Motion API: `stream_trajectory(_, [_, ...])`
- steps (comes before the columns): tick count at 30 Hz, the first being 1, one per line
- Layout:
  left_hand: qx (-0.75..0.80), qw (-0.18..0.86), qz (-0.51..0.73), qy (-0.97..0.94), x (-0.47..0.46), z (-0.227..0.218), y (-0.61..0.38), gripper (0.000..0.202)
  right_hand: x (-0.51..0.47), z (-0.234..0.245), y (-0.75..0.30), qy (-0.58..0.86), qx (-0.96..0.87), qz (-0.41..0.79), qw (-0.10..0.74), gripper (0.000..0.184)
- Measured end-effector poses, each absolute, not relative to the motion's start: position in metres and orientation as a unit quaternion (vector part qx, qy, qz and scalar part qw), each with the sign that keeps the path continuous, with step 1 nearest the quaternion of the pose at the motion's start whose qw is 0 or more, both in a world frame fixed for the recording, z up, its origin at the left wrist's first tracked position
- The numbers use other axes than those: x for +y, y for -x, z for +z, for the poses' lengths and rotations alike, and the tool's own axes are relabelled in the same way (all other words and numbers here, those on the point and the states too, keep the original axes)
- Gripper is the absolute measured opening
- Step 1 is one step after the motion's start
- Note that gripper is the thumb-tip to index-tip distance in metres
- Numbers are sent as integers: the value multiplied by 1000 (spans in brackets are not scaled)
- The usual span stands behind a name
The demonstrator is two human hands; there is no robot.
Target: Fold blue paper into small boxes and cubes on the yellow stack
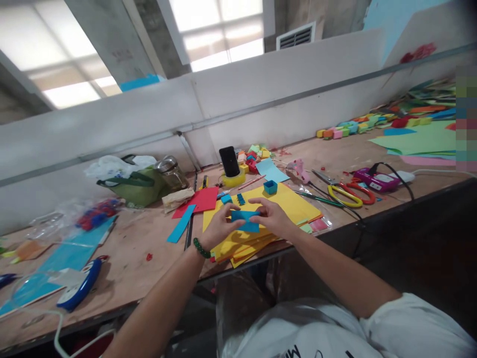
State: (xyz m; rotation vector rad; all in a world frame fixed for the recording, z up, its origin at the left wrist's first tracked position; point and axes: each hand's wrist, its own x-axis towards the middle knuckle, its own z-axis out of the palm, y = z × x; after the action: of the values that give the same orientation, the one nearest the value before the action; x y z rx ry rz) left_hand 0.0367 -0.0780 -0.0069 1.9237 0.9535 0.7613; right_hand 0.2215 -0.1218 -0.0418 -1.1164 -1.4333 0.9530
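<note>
My left hand (219, 226) and my right hand (271, 215) pinch a small folded piece of blue paper (246, 220) between them, one hand at each end. A green bead bracelet sits on my left wrist. The paper is held just above a stack of yellow sheets (286, 201) on the wooden table (141, 248). A small finished blue paper box (270, 187) stands on the yellow stack behind my hands. Small blue scraps (240, 199) lie beside it.
A red sheet (203, 200) and a blue strip (181, 223) lie left of the stack. A phone (229, 161) leans on a yellow tape roll. Scissors (345, 193), a pink glue gun (300, 170), a green bag (139, 186) and coloured paper heaps (421, 136) surround the spot.
</note>
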Motion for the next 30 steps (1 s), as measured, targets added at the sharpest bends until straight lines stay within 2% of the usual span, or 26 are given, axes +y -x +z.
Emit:
stream_trajectory(6, [416, 435, 187, -776, -90, -1, -39, 27, -128, -45, -221, 525, -588, 343, 510, 53])
stream_trajectory(12, [437, 442, 213, -753, -80, 15, -18, 35, -122, -45, -235, 487, -574, 406, 518, 46])
stream_trajectory(16, [462, 451, 227, -729, -63, 10, 5, 42, -119, -37, -240, 499, -559, 404, 525, 42])
stream_trajectory(21, [441, 457, 237, -735, -61, -8, 0, 42, -118, -31, -227, 463, -560, 487, 485, 52])
stream_trajectory(26, [438, 454, 240, -738, -76, 1, -23, 39, -114, -39, -223, 496, -592, 410, 485, 57])
stream_trajectory(30, [453, 407, 255, -751, -81, 22, -15, 35, -114, -45, -239, 517, -604, 360, 489, 51])
